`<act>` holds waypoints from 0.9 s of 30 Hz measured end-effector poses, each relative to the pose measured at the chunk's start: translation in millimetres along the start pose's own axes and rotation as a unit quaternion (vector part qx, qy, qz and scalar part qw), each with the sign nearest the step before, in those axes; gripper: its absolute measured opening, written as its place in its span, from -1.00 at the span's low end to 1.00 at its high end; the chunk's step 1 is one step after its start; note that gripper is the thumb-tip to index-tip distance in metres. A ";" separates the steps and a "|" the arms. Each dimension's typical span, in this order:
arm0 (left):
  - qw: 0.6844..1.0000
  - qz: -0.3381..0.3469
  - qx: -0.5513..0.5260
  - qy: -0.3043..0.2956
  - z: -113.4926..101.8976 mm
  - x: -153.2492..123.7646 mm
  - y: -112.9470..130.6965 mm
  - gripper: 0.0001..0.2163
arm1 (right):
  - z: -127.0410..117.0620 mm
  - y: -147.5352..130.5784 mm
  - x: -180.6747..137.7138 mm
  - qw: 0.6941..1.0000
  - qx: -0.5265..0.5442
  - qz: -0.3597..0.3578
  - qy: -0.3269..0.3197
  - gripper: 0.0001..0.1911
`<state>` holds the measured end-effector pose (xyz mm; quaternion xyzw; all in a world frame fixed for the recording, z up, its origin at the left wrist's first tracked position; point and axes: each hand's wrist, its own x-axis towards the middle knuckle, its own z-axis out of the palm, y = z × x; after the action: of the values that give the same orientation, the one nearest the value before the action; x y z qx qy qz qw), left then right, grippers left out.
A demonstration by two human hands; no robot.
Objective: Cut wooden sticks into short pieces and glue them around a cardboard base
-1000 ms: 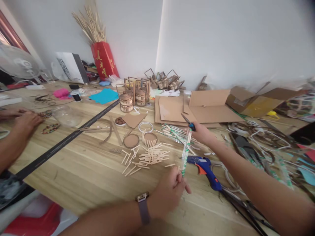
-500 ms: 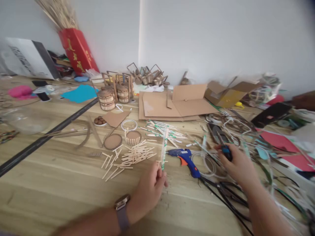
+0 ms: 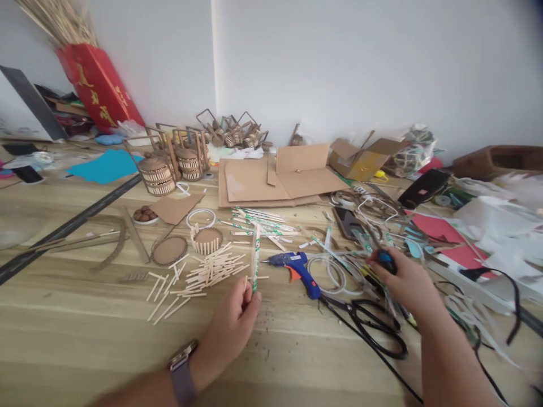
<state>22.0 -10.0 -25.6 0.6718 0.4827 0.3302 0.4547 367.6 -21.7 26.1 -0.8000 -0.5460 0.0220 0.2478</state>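
Observation:
My left hand is closed round the lower end of a slim chopstick packet, white with green print, held upright above the table. A pale stick also shows by its fingertips. My right hand, off to the right, grips a tool with a black-and-blue handle and a thin metal end pointing away; its exact kind is unclear. Between the hands lie a blue glue gun and black-handled scissors. Several cut wooden sticks are heaped left of the packet, near a round base edged with sticks.
More printed chopstick packets lie before flat cardboard. Small stick-sided buckets stand at the back left. A phone, clear tubing coils and red paper crowd the right. A dark strip crosses the left side.
The view has turned to the right, so the table's things sit further left. Both hands keep their holds. My right hand and its tool now hover nearer the tubing and scraps.

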 end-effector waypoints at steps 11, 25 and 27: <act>0.998 -0.016 -0.062 -0.005 1.5 1.2 -3.3 -0.73 | 7.4 -15.1 -4.5 0.994 0.074 -0.055 -0.058 -0.81; 0.999 -0.025 -0.024 0.020 1.3 3.5 -1.9 -0.76 | 25.4 -68.4 -32.1 0.937 0.107 -0.253 -0.217 -0.89; 0.999 -0.025 -0.010 0.019 2.1 3.1 -3.9 -0.77 | 24.6 -65.4 -31.5 0.932 0.094 -0.271 -0.221 -0.87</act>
<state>23.5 -7.2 -30.0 0.6486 0.5046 0.3357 0.4604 290.9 -22.0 24.7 -0.5697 -0.7785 0.1811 0.1912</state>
